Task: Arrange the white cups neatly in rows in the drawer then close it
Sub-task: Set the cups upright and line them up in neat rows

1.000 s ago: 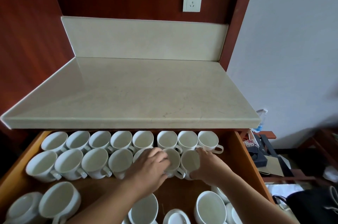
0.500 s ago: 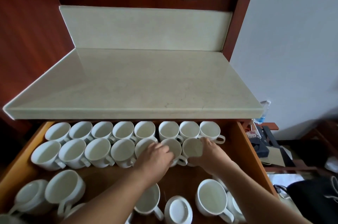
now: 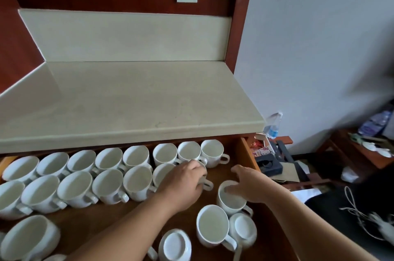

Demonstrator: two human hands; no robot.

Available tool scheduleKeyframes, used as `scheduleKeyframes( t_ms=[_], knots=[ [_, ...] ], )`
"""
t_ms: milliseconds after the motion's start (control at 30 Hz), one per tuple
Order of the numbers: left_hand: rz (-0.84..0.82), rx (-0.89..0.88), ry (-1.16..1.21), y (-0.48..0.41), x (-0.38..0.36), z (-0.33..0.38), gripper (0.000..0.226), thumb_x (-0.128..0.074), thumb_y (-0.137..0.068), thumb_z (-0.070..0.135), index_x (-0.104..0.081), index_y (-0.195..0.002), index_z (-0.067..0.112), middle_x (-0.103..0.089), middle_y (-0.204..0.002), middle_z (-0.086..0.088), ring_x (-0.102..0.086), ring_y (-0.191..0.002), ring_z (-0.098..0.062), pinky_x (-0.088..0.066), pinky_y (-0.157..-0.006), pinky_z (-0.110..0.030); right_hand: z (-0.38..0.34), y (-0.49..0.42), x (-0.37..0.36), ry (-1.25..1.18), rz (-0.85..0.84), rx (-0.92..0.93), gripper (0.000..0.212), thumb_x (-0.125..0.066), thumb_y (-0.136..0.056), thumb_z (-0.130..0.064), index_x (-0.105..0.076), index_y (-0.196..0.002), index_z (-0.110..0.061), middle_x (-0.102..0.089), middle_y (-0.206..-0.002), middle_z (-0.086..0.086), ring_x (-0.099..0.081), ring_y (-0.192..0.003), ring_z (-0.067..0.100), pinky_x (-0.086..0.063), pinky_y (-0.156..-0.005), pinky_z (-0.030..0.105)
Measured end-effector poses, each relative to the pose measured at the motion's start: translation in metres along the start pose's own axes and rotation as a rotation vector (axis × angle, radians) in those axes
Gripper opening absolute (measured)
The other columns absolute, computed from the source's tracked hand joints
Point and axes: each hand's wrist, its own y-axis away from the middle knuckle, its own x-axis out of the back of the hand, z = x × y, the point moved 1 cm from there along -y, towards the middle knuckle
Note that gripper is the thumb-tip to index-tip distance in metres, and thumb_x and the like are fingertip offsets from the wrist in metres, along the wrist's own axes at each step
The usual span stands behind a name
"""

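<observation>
While the second row is filling toward the right, the cup (image 3: 203,179) under the left hand (image 3: 185,181) is sitting at that row's open end, its handle poking out to the right, and the hand is lying over its rim with the fingers curled round it, seemingly gripping it. Just to the right, the right hand (image 3: 245,185) is reaching onto the next cup (image 3: 231,199), fingertips dipping over its far rim; whether it is truly pinching or only resting there is hard to tell. That cup is standing apart from the row, toward the drawer's (image 3: 248,154) right wall.

Behind them the back row (image 3: 136,157) is running full across, tucked partly under the countertop (image 3: 132,100). Nearer the camera, loose cups are waiting: an upright one (image 3: 211,226), two lying with their bases showing (image 3: 243,228) (image 3: 175,244), and a big tilted one at the left (image 3: 29,237).

To do this step well, I judge the left hand should be nudging its cup snug against its neighbour, handle angled like the others, before the right-hand cup is brought in beside it, lifted rather than dragged, so nothing gets knocked. The drawer is standing wide open; closing it comes last.
</observation>
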Motion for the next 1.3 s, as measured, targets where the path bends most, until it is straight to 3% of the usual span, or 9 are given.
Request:
scheduleKeyframes(
  t_ms=[167, 333, 467, 633, 767, 967, 1133, 1233, 1300],
  knots=[
    [-0.049, 0.030, -0.083, -0.004, -0.022, 0.002, 0.023, -0.052, -0.093, 0.024, -0.060, -0.114, 0.029, -0.063, -0.111, 0.004, -0.060, -0.103, -0.024, -0.052, -0.080, -0.039, 0.006, 0.007, -0.019, 0.012, -0.082, -0.002, 0.079, -0.076, -0.074, -0.059, -0.046, -0.137, -0.022, -0.061, -0.129, 0.002, -0.061, -0.112, 0.021, -0.051, -0.085, 0.030],
    [-0.087, 0.082, -0.142, -0.004, -0.021, 0.004, 0.005, -0.052, -0.097, 0.029, -0.048, -0.100, 0.028, -0.067, -0.100, 0.000, -0.064, -0.092, -0.029, -0.051, -0.069, -0.042, 0.008, 0.003, -0.021, -0.039, -0.083, -0.046, 0.083, -0.079, -0.074, -0.056, -0.042, -0.135, -0.014, -0.059, -0.125, 0.003, -0.055, -0.100, 0.017, -0.046, -0.078, 0.027],
    [-0.074, 0.097, -0.121, -0.005, -0.021, 0.003, 0.015, -0.051, -0.096, 0.029, -0.055, -0.110, 0.029, -0.068, -0.105, 0.001, -0.064, -0.096, -0.026, -0.053, -0.075, -0.042, -0.001, 0.001, -0.009, -0.022, -0.049, -0.016, 0.054, -0.063, -0.093, -0.037, -0.045, -0.134, -0.006, -0.050, -0.132, 0.012, -0.054, -0.117, 0.026, -0.047, -0.095, 0.031],
    [-0.077, 0.111, -0.156, -0.005, -0.022, 0.005, 0.017, -0.052, -0.099, 0.034, -0.057, -0.114, 0.030, -0.068, -0.111, 0.004, -0.065, -0.101, -0.025, -0.053, -0.079, -0.041, -0.004, -0.020, -0.009, -0.179, 0.041, -0.020, 0.080, -0.075, -0.076, -0.041, -0.034, -0.139, -0.013, -0.047, -0.128, 0.006, -0.055, -0.115, 0.024, -0.044, -0.086, 0.028],
    [-0.100, 0.134, -0.186, -0.007, -0.019, 0.007, 0.018, -0.053, -0.099, 0.033, -0.058, -0.115, 0.027, -0.067, -0.113, 0.003, -0.064, -0.103, -0.026, -0.052, -0.080, -0.041, -0.009, -0.031, -0.009, -0.205, 0.056, 0.031, 0.083, -0.080, -0.072, -0.039, -0.032, -0.138, -0.021, -0.036, -0.117, -0.001, -0.050, -0.097, 0.019, -0.045, -0.082, 0.029],
    [-0.115, 0.144, -0.176, -0.006, -0.018, 0.007, 0.019, -0.054, -0.098, 0.030, -0.058, -0.115, 0.023, -0.066, -0.111, 0.001, -0.063, -0.103, -0.028, -0.051, -0.080, -0.042, -0.012, -0.045, -0.015, -0.254, 0.069, 0.114, 0.086, -0.084, -0.068, -0.031, -0.032, -0.136, -0.020, -0.036, -0.120, -0.001, -0.046, -0.101, 0.016, -0.041, -0.081, 0.026],
    [-0.097, 0.139, -0.175, -0.007, -0.019, 0.007, 0.017, -0.055, -0.098, 0.029, -0.059, -0.114, 0.022, -0.066, -0.110, 0.000, -0.063, -0.101, -0.027, -0.049, -0.078, -0.039, -0.008, -0.053, -0.017, -0.270, 0.065, 0.121, 0.091, -0.088, -0.064, -0.044, -0.034, -0.134, -0.024, -0.041, -0.125, -0.002, -0.051, -0.102, 0.017, -0.045, -0.079, 0.028],
    [-0.054, 0.121, -0.138, -0.007, -0.017, 0.006, 0.021, -0.060, -0.096, 0.034, -0.062, -0.112, 0.020, -0.065, -0.113, 0.001, -0.060, -0.108, -0.023, -0.048, -0.086, -0.036, -0.005, -0.051, -0.011, -0.264, 0.107, 0.142, 0.078, -0.084, -0.071, -0.046, -0.038, -0.129, -0.024, -0.045, -0.122, -0.002, -0.051, -0.105, 0.018, -0.045, -0.085, 0.031],
    [-0.013, 0.125, -0.081, -0.006, -0.007, 0.005, 0.028, -0.064, -0.094, 0.036, -0.064, -0.117, 0.019, -0.066, -0.119, 0.000, -0.059, -0.113, -0.022, -0.048, -0.093, -0.035, -0.006, -0.047, 0.003, -0.236, 0.235, 0.151, 0.053, -0.073, -0.082, -0.041, -0.044, -0.122, -0.023, -0.050, -0.114, -0.004, -0.052, -0.099, 0.017, -0.042, -0.079, 0.030]
  ],
)
